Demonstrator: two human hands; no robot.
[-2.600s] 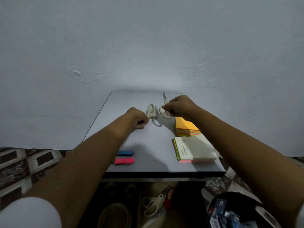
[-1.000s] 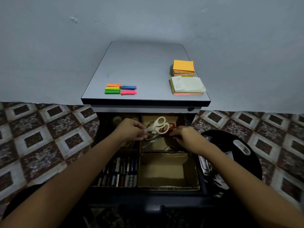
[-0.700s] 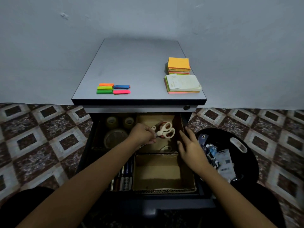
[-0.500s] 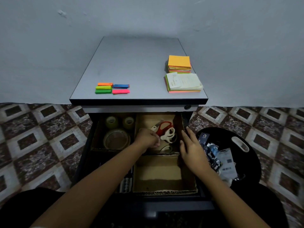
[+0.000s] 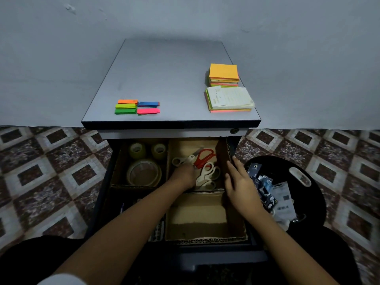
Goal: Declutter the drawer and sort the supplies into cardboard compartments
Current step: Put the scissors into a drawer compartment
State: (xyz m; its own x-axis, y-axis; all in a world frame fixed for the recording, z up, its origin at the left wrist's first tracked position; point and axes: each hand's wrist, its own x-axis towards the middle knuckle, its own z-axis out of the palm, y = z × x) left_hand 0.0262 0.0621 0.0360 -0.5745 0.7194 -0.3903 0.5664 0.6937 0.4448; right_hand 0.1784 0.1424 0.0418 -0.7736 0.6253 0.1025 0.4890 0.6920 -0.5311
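Note:
The drawer [image 5: 224, 257] is pulled out and holds cardboard compartments. In the back right compartment [image 5: 223, 153] lie red-handled scissors [image 5: 204, 156], small white scissors [image 5: 181, 160] and larger white scissors [image 5: 208, 174]. My left hand [image 5: 183, 175] reaches into that compartment, fingers curled down on the larger white scissors; its fingertips are hidden. My right hand [image 5: 239, 183] lies flat against the compartment's right wall, fingers apart and holding nothing. The front right compartment [image 5: 197, 214] is bare cardboard.
Tape rolls [image 5: 144, 173] fill the back left compartment. Pens in the front left one are mostly hidden under my left arm. On the cabinet top [image 5: 164, 79] lie coloured sticky flags [image 5: 136, 106] and two sticky-note stacks [image 5: 224, 76] [image 5: 229, 99]. A black bin [image 5: 308, 202] with packets stands at the right.
My left hand has lowered the white scissors into the back right compartment beside the red ones. My right hand moved off the scissors to the compartment's right wall and opened.

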